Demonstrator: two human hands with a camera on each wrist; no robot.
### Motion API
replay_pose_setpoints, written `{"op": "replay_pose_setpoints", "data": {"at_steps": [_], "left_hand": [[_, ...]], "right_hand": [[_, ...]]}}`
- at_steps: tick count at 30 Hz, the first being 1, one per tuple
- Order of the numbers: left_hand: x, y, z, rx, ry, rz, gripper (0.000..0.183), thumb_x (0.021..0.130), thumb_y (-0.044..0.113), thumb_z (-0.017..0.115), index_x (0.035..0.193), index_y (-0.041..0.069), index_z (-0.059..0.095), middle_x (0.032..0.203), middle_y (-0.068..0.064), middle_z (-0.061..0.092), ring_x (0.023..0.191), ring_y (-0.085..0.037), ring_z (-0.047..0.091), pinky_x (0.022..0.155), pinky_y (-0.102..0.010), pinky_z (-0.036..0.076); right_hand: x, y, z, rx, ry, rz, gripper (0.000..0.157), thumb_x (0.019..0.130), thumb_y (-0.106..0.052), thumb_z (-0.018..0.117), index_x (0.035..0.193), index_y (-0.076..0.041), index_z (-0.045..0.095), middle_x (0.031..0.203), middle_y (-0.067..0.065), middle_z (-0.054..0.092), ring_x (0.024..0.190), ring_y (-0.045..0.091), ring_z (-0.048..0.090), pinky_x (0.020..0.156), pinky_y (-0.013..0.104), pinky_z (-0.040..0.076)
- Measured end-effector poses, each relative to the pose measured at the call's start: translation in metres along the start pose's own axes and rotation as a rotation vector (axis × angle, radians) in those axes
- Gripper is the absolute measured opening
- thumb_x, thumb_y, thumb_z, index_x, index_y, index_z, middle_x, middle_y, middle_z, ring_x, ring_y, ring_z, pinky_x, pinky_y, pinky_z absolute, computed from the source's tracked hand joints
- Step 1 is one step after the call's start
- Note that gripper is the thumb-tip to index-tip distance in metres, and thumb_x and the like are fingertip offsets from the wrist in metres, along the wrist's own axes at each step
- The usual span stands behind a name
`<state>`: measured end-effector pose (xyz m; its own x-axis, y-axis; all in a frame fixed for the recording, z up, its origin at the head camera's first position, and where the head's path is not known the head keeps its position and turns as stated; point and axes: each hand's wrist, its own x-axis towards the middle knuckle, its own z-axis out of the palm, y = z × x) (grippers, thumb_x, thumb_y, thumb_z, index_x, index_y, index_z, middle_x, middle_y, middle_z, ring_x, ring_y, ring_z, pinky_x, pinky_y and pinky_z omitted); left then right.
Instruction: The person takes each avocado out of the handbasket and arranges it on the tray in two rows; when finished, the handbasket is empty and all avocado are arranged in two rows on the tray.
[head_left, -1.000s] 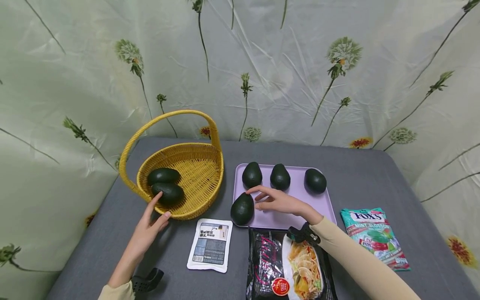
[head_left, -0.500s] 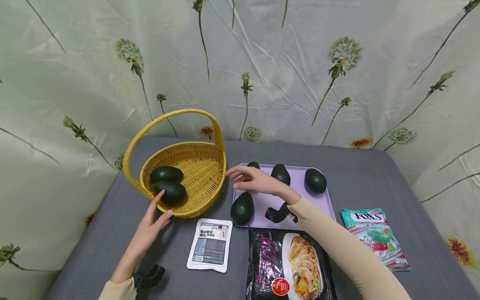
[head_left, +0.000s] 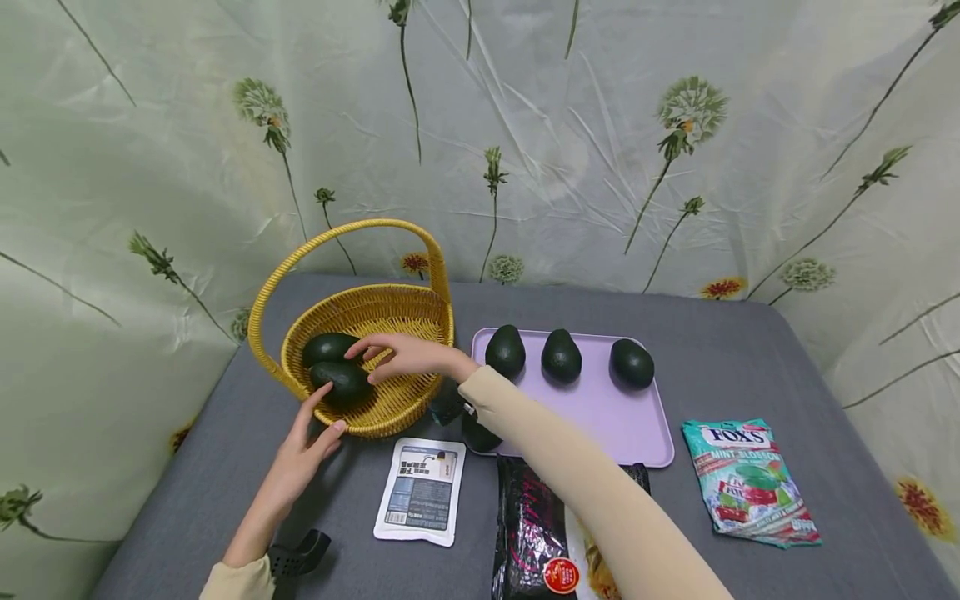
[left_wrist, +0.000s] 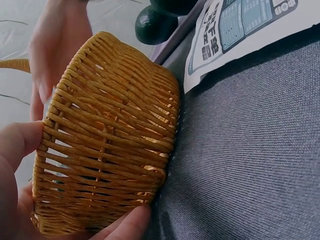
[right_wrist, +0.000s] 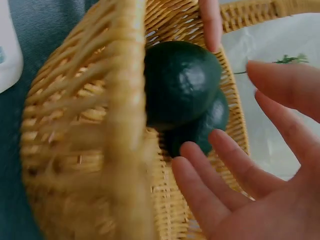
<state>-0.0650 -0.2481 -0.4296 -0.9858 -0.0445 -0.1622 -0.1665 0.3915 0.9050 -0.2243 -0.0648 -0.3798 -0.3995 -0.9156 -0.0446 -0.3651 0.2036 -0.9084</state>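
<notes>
**Head view: right hand reaches over two avocados in the basket**

Head view shows the right hand [head_left: 401, 357] stretched across into the yellow wicker basket [head_left: 408, 304], fingers spread and loose, gripping nothing, hovering just above the two avocados [head_left: 337, 367] that lie side by side at the basket's left end. Their long axes run roughly left to right, across the line of the reaching fingers. The left hand [head_left: 303, 454] rests open against the basket's near wall, thumb on the rim, so the right hand is the nearer one to the fruit. The arched handle stands behind the reach, not across it. Three more avocados [head_left: 560, 356] sit well apart on the lilac tray [head_left: 600, 417]; a white sachet [head_left: 422, 492] and a Fox's mint bag [head_left: 750, 483] lie nearer the front.
</notes>
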Motion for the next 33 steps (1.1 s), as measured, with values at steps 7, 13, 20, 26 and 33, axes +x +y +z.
{"op": "replay_pose_setpoints", "data": {"at_steps": [7, 13, 20, 26, 33], "left_hand": [[-0.001, -0.001, 0.002, -0.010, 0.012, -0.006, 0.065, 0.102, 0.030, 0.049, 0.153, 0.017, 0.012, 0.155, -0.024, -0.001, 0.124, -0.048, 0.042, 0.097, -0.052, 0.042], [-0.001, -0.002, 0.003, -0.012, 0.021, 0.004, 0.060, 0.102, 0.029, 0.049, 0.150, 0.013, 0.017, 0.154, -0.024, 0.005, 0.122, -0.046, 0.045, 0.097, -0.049, 0.043], [-0.001, -0.001, 0.003, -0.003, 0.025, 0.020, 0.058, 0.102, 0.029, 0.048, 0.148, 0.012, 0.018, 0.153, -0.024, 0.006, 0.121, -0.046, 0.047, 0.096, -0.049, 0.043], [-0.001, -0.002, 0.003, -0.002, 0.028, 0.035, 0.058, 0.102, 0.028, 0.048, 0.148, 0.010, 0.018, 0.152, -0.023, 0.010, 0.120, -0.046, 0.047, 0.096, -0.049, 0.044], [-0.002, -0.005, 0.003, -0.013, 0.030, 0.045, 0.059, 0.102, 0.026, 0.049, 0.149, 0.008, 0.018, 0.153, -0.023, 0.010, 0.121, -0.045, 0.046, 0.096, -0.047, 0.044]], "right_hand": [[0.026, -0.003, 0.014, -0.055, -0.080, 0.104, 0.047, 0.090, -0.001, 0.059, 0.136, -0.010, 0.051, 0.143, 0.005, 0.043, 0.129, 0.022, 0.039, 0.095, 0.025, 0.041], [0.036, -0.003, 0.017, -0.067, -0.149, 0.147, 0.054, 0.088, 0.004, 0.060, 0.139, -0.013, 0.049, 0.147, 0.004, 0.037, 0.129, 0.012, 0.034, 0.096, 0.020, 0.036], [0.037, -0.003, 0.020, -0.119, -0.172, 0.184, 0.053, 0.090, -0.004, 0.064, 0.139, -0.014, 0.048, 0.147, 0.003, 0.038, 0.127, 0.009, 0.035, 0.098, 0.020, 0.034], [0.029, -0.004, 0.018, -0.148, -0.144, 0.209, 0.047, 0.090, -0.015, 0.067, 0.134, -0.014, 0.051, 0.138, 0.002, 0.044, 0.119, 0.010, 0.042, 0.092, 0.021, 0.039], [-0.009, 0.001, -0.011, -0.016, -0.080, 0.178, 0.049, 0.095, -0.018, 0.060, 0.141, -0.015, 0.043, 0.140, 0.003, 0.039, 0.098, 0.015, 0.050, 0.075, 0.037, 0.051]]}}
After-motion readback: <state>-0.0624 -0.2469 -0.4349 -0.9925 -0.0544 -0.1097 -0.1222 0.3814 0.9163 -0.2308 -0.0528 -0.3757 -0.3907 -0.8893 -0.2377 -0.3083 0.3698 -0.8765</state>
